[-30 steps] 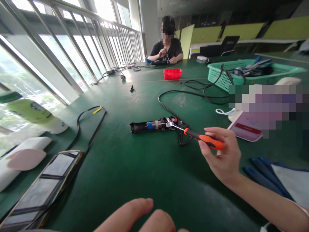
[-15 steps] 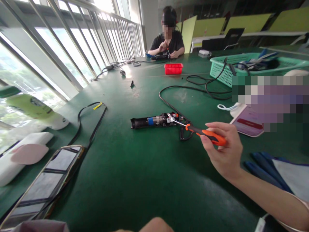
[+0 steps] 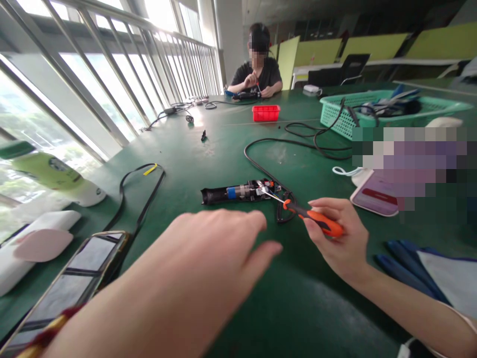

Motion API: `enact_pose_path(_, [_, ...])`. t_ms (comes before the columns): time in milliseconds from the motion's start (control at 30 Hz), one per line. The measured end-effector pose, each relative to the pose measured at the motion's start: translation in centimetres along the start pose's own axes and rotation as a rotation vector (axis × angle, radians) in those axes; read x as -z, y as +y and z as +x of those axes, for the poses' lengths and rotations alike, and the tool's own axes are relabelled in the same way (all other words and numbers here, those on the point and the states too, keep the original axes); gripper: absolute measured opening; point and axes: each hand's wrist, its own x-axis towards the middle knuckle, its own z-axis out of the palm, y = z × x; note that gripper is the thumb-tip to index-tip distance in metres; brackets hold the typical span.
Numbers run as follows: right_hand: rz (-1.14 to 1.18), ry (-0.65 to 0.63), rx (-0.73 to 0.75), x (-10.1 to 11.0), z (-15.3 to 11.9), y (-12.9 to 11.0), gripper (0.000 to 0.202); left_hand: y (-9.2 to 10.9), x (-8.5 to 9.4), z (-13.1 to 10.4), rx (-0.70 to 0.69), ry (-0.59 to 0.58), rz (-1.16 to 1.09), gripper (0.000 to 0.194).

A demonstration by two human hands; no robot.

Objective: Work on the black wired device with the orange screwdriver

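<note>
A black cylindrical device with a blue band and exposed wiring lies on the green table. My right hand grips the orange and black handle of a screwdriver, whose tip reaches the open right end of the device. My left hand is in front of the device, thumb and index finger apart, with nothing visible between them; its other fingers are hidden behind the back of the hand. Right of the device's end is a black loop of cable.
Phones, a bottle and a black strap lie at the sides. Farther back are a red box, a green basket and a small black part. Across the table sits a person. Blue-white gloves lie right.
My left hand has come up from the bottom edge to just before the device. My right hand still holds the screwdriver at it. The view has tilted slightly.
</note>
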Motion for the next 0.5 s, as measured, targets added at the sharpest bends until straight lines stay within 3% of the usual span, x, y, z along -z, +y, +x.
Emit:
enact_pose_path(67, [0.011, -0.067, -0.050, 0.0, -0.1, 0.0, 0.023, -0.4, 0.7, 5.1, 0.023, -0.085, 0.070, 0.029])
enact_pose_path(100, [0.009, -0.075, -0.058, 0.0, -0.1, 0.0, 0.023, -1.0, 0.4, 7.2, 0.066, -0.069, 0.102, 0.027])
enact_pose_path(167, [0.001, -0.021, -0.029, 0.0, -0.2, 0.2, 0.027, -2.6, -1.3, 10.4, 0.121, 0.079, 0.149, 0.026])
enact_pose_path(200, [-0.001, 0.012, -0.006, -0.1, -0.2, 0.2, 0.031, -3.7, -2.6, 11.3, 0.086, 0.130, 0.154, 0.030])
enact_pose_path(267, [-0.004, 0.038, 0.021, -0.1, -0.2, 0.2, 0.035, -5.7, -5.2, 12.1, -0.009, 0.126, 0.116, 0.047])
enact_pose_path(333, [-0.008, -0.023, 0.002, -0.1, -0.2, 0.0, 0.031, -7.2, -6.9, 12.1, -0.044, 0.103, 0.078, 0.053])
enact_pose_path(433, [-0.008, -0.117, -0.030, 0.0, -0.1, -0.2, 0.024, -7.8, -7.4, 11.8, -0.074, 0.060, 0.059, 0.041])
enact_pose_path(500, [0.005, -0.080, 0.002, 0.0, -0.2, -0.2, 0.028, -7.7, -7.2, 11.8, -0.091, 0.069, 0.054, 0.034])
